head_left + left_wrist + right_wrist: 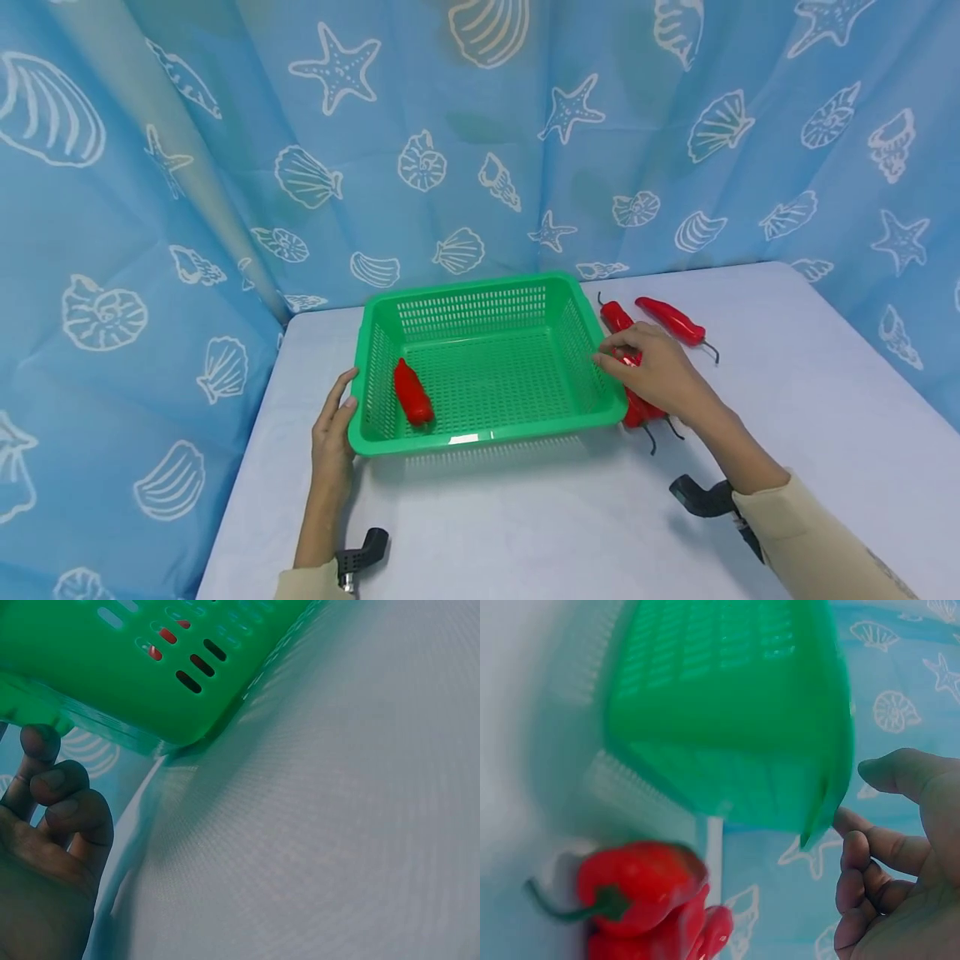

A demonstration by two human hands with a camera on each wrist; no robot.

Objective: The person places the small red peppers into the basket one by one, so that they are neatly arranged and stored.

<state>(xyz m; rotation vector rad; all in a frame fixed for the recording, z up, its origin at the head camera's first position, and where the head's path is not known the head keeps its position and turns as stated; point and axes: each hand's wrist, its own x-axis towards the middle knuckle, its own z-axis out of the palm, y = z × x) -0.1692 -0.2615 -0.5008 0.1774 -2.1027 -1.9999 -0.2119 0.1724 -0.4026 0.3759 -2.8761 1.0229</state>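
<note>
A green plastic basket with slotted walls stands on the table. Inside it, near its left wall, lies one red chili pepper. My left hand is at the left rim, fingers along its outer side; in the left wrist view, a fingertip touches under the rim and the other fingers bend loosely. At the right rim is my right hand, thumb and index finger apart with nothing between them. Several red chili peppers lie below and beside that hand, partly hidden by it in the head view.
A separate red chili pepper with a dark stem lies behind the right hand. White cloth covers the table. A blue curtain with white shell prints hangs behind and at both sides.
</note>
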